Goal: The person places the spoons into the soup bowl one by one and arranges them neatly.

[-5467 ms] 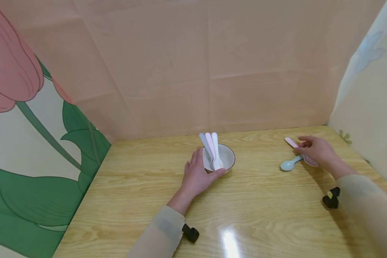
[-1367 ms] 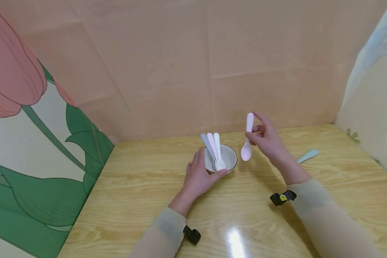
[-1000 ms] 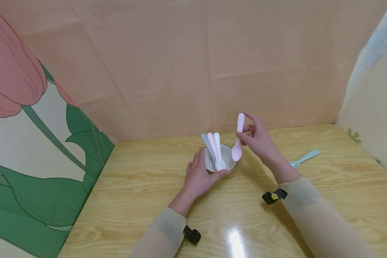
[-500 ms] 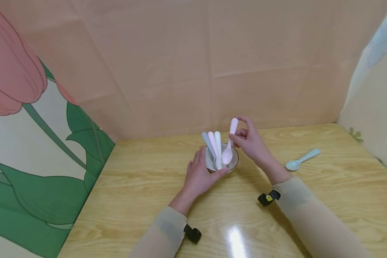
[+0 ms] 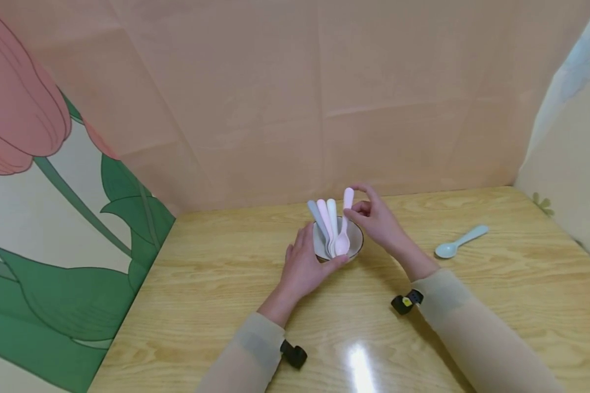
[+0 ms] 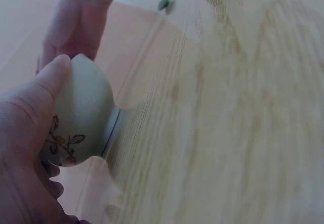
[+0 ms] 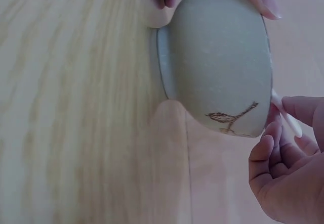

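Observation:
A white bowl (image 5: 356, 241) with a thin dark rim stands on the table. My left hand (image 5: 305, 268) grips its left side, thumb over the near rim and fingers round the outside. Leaning inside are a grey-blue spoon (image 5: 317, 213), a pink spoon (image 5: 323, 211) and a white spoon (image 5: 331, 209), handles upward. My right hand (image 5: 381, 226) pinches another pink spoon (image 5: 342, 243) by its handle, its scoop down within the bowl's outline, right beside the white one. In the right wrist view, the held spoon's handle (image 7: 289, 119) slants past the rim.
A light blue spoon (image 5: 447, 250) lies on the wooden table (image 5: 206, 305) to the right. Brown sprigs decorate the bowl's outer wall (image 6: 83, 102). A peach cloth (image 5: 246, 109) hangs behind the table, and a tulip-patterned panel (image 5: 103, 305) borders the left side.
The right hand has picked up a pink spoon from beside the light blue one, carried it left and lowered it into the bowl. The left hand keeps its grip on the bowl.

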Motion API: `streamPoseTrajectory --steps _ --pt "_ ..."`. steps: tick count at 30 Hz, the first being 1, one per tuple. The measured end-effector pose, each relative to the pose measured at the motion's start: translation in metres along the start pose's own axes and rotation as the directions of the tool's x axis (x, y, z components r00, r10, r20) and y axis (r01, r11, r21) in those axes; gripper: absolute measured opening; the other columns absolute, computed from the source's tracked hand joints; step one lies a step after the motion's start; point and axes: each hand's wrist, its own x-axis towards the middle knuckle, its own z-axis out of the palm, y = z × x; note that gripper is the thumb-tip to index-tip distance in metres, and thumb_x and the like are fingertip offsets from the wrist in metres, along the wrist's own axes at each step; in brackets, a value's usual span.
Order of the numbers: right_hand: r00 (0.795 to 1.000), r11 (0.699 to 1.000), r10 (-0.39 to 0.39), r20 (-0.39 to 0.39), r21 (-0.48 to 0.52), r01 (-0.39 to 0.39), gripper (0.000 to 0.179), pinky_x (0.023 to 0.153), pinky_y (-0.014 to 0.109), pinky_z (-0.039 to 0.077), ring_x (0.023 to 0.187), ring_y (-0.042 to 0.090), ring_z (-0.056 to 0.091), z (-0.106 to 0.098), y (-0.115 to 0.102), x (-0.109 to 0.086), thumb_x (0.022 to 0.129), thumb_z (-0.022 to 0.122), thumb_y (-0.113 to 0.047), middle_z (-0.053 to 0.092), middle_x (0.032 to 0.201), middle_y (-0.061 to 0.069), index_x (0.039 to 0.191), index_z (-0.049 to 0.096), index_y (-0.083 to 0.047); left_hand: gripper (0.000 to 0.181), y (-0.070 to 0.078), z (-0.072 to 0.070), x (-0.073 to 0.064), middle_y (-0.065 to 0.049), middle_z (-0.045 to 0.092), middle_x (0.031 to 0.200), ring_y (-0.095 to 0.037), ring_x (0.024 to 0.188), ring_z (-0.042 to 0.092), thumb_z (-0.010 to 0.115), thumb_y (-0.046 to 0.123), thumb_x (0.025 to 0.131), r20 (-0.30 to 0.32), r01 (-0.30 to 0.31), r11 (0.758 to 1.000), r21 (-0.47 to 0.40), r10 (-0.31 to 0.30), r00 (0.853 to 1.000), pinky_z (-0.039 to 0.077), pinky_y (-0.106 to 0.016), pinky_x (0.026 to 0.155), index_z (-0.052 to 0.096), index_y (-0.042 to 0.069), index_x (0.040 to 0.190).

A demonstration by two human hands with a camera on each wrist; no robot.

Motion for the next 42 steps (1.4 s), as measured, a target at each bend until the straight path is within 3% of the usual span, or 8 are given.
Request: streamPoseTrajectory --steps 13,25,42 --pt "1.000 0.998 -0.014 -0.017 -0.054 0.013 0.064 0.074 0.026 0.047 0.092 0.026 0.061 0.009 0.007 0.001 0.108 0.074 -0.012 0.073 0.103 0.020 0.163 0.042 -0.006 0.113 0.000 0.000 0.001 -0.008 0.045 0.166 -0.027 0.144 0.051 0.078 0.072 0.093 0.006 0.003 1.000 0.004 -0.003 1.000 0.034 -0.063 0.122 0.026 0.011 0.173" --pt "0.999 0.996 -0.009 -0.031 -0.089 0.006 0.063 0.075 0.023 0.045 0.098 0.029 0.057 0.009 0.012 0.003 0.104 0.076 -0.005 0.072 0.112 0.023 0.160 0.048 0.000 0.113 -0.001 -0.001 0.000 -0.008 0.046 0.165 -0.027 0.143 0.052 0.080 0.070 0.093 -0.006 -0.008 1.000 0.008 0.008 1.000 0.036 -0.061 0.121 0.028 0.009 0.172" --pt "1.000 0.988 0.015 0.011 -0.155 -0.013 0.054 0.083 0.032 0.050 0.111 0.034 0.063 0.008 0.012 0.003 0.103 0.079 -0.010 0.072 0.122 0.020 0.153 0.060 -0.002 0.113 -0.002 -0.001 -0.001 -0.007 0.044 0.166 -0.026 0.143 0.051 0.078 0.072 0.093 0.002 -0.004 1.000 0.006 0.004 1.000 0.035 -0.061 0.121 0.027 0.012 0.173"
